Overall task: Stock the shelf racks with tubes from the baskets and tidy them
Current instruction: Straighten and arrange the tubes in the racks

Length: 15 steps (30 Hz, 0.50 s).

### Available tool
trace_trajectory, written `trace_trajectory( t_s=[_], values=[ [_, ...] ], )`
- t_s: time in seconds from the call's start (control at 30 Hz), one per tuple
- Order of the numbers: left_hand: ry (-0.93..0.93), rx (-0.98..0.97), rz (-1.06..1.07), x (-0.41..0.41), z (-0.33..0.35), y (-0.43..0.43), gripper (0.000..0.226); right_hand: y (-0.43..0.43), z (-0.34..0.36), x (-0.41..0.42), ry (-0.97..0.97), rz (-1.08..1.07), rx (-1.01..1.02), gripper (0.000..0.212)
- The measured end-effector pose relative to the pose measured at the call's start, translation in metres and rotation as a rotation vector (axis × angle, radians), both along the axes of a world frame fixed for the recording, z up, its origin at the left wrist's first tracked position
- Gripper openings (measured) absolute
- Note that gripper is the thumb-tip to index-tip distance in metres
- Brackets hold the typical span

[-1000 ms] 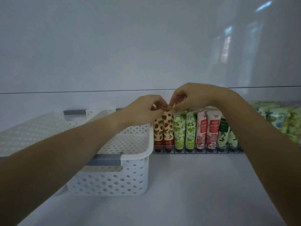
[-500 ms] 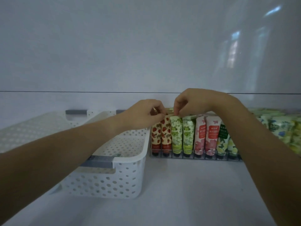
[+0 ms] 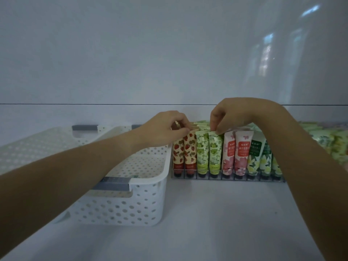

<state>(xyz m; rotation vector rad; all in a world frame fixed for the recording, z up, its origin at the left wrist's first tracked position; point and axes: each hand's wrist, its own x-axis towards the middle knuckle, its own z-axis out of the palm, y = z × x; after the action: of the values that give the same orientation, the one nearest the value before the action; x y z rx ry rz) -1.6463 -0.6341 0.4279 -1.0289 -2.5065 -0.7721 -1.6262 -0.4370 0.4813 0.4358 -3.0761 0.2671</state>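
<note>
One strawberry tube [image 3: 189,154] under left grip [image 3: 167,129], green tube [image 3: 214,155] under right grip [image 3: 239,114].

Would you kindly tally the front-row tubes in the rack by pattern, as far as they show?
Strawberry tubes: 2
Green tubes: 2
Pink blossom tubes: 2
White-flower tubes: 3, the third partly hidden
Total: 9

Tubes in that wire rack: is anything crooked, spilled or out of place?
Nothing stands out. The front-row tubes stand cap-down in matching pairs in the rack; the left hand and right hand pinch tube tops.
</note>
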Motion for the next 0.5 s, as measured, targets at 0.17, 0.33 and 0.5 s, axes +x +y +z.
trace_trajectory(
  t_s=[0.17,0.33,0.5],
  values=[
    [0.03,0.023,0.021,-0.001,0.002,0.0,0.008,0.0,0.002,0.002,-0.009,0.028,-0.012,0.012],
    [0.057,-0.05,0.157,-0.008,0.027,-0.004,0.012,0.003,0.02,0.006,0.155,0.099,-0.193,0.009],
    [-0.029,-0.324,0.261,-0.02,0.051,-0.005,0.013,-0.016,0.034,-0.004,0.176,0.132,-0.19,0.008]
  ],
)
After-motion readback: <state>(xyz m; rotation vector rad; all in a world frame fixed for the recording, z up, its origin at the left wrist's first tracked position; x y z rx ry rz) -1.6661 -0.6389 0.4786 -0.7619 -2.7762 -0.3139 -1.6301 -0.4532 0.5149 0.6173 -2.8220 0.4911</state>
